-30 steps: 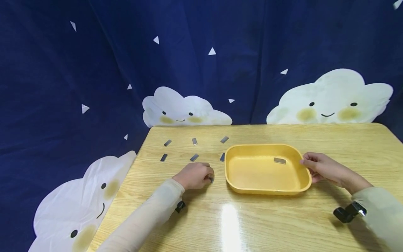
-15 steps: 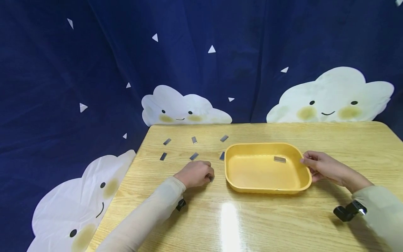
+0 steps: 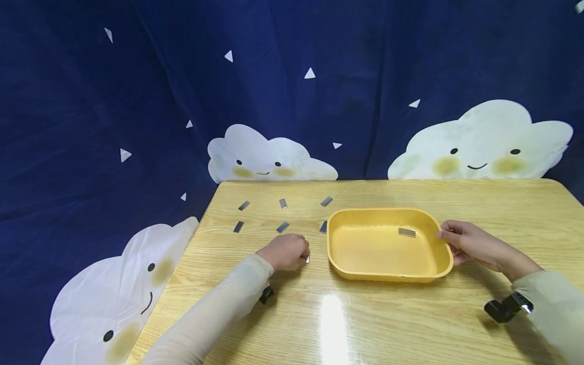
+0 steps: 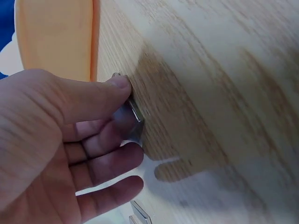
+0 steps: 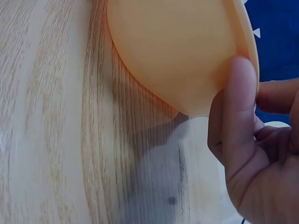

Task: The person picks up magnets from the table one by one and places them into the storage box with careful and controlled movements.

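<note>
In the head view my left hand point(image 3: 286, 252) is low over the table, left of a yellow tray point(image 3: 383, 277). The left wrist view shows that hand point(image 4: 60, 121) pinching a small shiny metal piece point(image 4: 135, 111) between thumb and fingers, close to the wood. My right hand point(image 3: 474, 247) grips the tray's right rim; in the right wrist view its thumb lies over the rim of the tray point(image 5: 177, 56). One flat metal piece point(image 3: 407, 232) lies inside the tray, toward its back right.
Several similar metal pieces lie in two rough rows on the wooden table point(image 3: 388, 324), among them one piece point(image 3: 238, 226) at the left and one piece point(image 3: 323, 227) beside the tray's left wall. A dark blue curtain point(image 3: 274, 91) with clouds hangs behind.
The metal piece at my left fingertips has tilted slightly and its edge shows brighter. My right hand and the tray have stayed in place.
</note>
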A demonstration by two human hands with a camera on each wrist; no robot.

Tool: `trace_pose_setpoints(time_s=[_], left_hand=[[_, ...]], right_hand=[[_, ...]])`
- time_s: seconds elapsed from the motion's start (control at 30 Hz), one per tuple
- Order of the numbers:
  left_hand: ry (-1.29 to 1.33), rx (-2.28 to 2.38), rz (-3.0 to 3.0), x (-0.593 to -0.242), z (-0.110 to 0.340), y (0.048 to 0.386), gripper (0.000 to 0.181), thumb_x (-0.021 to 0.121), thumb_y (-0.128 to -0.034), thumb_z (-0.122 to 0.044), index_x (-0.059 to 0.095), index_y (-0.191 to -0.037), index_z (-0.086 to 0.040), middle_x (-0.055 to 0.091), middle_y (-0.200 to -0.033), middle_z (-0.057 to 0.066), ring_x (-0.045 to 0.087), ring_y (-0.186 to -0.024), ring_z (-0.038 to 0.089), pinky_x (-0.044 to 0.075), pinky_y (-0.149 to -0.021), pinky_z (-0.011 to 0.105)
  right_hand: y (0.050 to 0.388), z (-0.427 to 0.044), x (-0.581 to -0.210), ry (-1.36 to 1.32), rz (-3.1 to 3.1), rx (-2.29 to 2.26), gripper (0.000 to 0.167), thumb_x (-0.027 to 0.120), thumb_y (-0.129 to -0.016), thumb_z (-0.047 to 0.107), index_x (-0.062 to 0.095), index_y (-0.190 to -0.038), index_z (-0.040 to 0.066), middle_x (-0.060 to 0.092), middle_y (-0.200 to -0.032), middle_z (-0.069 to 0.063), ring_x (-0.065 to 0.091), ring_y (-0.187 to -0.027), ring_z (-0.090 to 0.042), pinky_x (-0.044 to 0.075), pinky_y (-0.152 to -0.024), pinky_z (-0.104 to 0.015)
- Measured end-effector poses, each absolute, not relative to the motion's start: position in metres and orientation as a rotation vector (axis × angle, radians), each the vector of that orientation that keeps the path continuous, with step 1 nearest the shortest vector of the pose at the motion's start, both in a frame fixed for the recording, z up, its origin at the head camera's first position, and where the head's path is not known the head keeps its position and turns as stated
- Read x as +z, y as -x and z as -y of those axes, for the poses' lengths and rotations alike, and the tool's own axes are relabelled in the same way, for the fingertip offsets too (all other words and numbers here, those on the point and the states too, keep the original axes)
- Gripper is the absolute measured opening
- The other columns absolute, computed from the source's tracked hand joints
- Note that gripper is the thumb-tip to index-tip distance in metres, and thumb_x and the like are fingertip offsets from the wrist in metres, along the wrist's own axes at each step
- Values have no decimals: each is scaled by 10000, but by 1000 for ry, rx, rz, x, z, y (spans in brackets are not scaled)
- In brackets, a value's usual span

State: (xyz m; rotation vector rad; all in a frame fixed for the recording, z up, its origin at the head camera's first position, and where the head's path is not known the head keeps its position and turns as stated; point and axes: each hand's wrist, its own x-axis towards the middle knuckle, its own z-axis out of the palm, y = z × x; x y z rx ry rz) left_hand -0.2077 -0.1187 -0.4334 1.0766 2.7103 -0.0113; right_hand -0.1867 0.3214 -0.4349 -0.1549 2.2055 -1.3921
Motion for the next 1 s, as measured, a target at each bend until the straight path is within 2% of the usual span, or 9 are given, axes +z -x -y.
trace_pose_setpoints(time_s=[0.17,0.77,1.0], left_hand=[[-1084,45,-2690,-436,119,207,451,655,-861,-60,345,-563,-195,327,-636,-75,309,-625,72,243,-555,202],[-1085,92,-2728,-440,125,205,419,667,-865,-87,373,-590,-205,417,-697,-74,345,-645,69,257,-549,200],[-1113,107,-2745,-441,128,204,404,667,-886,-102,394,-604,-199,385,-678,-75,336,-636,65,250,-547,197]], right_hand=[[186,-322,-435,154,-2190,-1404,285,391,-1080,259,442,-1071,-22,581,-788,-8,645,-647,-112,579,-591,-311],[183,-317,-433,162,-2194,-1396,243,390,-1073,222,428,-1024,-13,548,-784,-11,639,-653,-107,576,-587,-296],[183,-318,-434,159,-2208,-1382,268,394,-1076,242,427,-1051,-23,543,-784,-11,627,-637,-104,573,-578,-298]])
